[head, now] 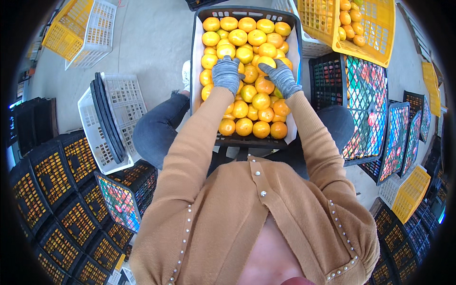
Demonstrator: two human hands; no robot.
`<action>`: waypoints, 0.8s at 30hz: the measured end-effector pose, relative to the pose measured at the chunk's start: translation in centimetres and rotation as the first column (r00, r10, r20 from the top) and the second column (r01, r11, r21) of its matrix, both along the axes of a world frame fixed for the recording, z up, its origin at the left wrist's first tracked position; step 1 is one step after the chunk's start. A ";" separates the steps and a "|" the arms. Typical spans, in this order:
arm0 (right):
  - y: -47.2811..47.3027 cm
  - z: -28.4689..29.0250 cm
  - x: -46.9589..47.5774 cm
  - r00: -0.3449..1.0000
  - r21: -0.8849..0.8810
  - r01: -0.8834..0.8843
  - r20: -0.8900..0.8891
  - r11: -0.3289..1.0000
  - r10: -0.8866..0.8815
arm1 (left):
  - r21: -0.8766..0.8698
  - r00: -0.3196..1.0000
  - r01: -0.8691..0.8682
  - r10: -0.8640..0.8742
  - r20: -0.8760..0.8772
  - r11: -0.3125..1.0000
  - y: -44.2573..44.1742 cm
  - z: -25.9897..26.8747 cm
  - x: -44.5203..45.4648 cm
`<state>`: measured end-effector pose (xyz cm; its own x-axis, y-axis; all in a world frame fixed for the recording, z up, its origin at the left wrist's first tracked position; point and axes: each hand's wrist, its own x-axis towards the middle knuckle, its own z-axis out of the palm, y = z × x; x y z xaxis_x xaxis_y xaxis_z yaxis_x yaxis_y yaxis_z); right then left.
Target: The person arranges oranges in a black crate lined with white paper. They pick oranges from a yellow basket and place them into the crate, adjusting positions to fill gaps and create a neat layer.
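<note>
A black plastic crate (194, 53) with a white paper liner (293, 53) stands before me, filled with orange-yellow mandarins (249, 93). Both hands wear grey knitted gloves and reach into it. My left hand (227, 74) lies over the fruit left of the middle, its fingertips against a mandarin (225, 51); whether it grips one is hidden under the palm. Toward the right side, my right hand (282, 77) has its thumb and fingers around another mandarin (266, 62) on top of the pile.
A yellow crate (377, 32) holding loose mandarins sits at upper right. Below it stands a netted black crate (367, 107) with printed sheets. To my left are a white crate (124, 92) holding black panels and several stacked black crates (53, 199) of fruit. Concrete floor (153, 39) shows between.
</note>
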<state>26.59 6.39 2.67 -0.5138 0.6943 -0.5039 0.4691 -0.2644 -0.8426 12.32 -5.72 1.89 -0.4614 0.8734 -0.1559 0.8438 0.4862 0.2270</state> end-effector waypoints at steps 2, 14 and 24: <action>0.3 -0.5 -0.2 0.995 0.143 -0.098 0.038 0.985 0.093 | 0.093 0.992 -0.130 0.128 0.022 0.987 0.3 -0.5 0.5; -0.7 -2.9 -3.2 0.964 0.359 -0.206 0.234 0.910 0.126 | 0.017 0.939 0.087 -0.088 0.332 0.996 0.5 0.9 -3.6; 2.8 -0.1 -12.1 0.902 0.747 -0.421 0.283 0.514 0.327 | 0.014 0.996 -0.073 0.073 -0.042 0.997 2.5 -0.8 -6.2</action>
